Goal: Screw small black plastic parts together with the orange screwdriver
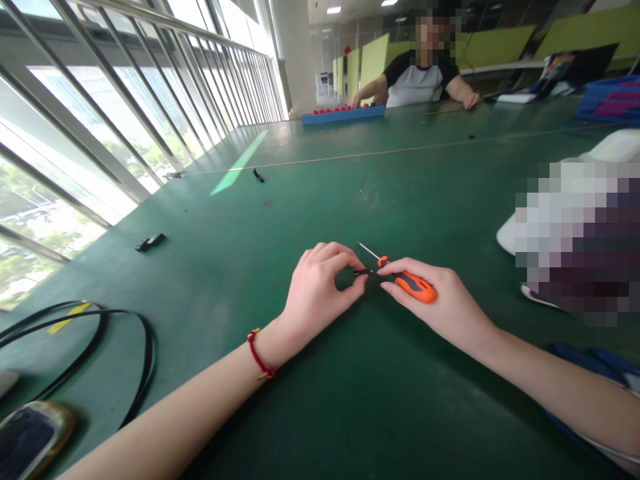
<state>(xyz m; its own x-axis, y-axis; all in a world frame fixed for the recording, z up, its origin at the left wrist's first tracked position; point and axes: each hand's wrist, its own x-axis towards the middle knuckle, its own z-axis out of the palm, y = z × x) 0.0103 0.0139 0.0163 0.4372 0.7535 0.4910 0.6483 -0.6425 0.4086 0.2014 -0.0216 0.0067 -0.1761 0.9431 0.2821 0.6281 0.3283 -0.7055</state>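
Jutting from left hand (318, 279), black part (371, 271)

Red cord bracelet (257, 355), gold-toned beads (264, 376), on left wrist (280, 341); forearms (200, 401) bare.

A strip of sunlight (241, 162) is lying on this green table (320, 193) near the railing (200, 36), while ceiling lights (334, 10) are glowing.

The left hand (317, 280) could pass forward over the table (320, 200) to the blue rack (344, 117); near left, black cable (149, 357) obstructs.
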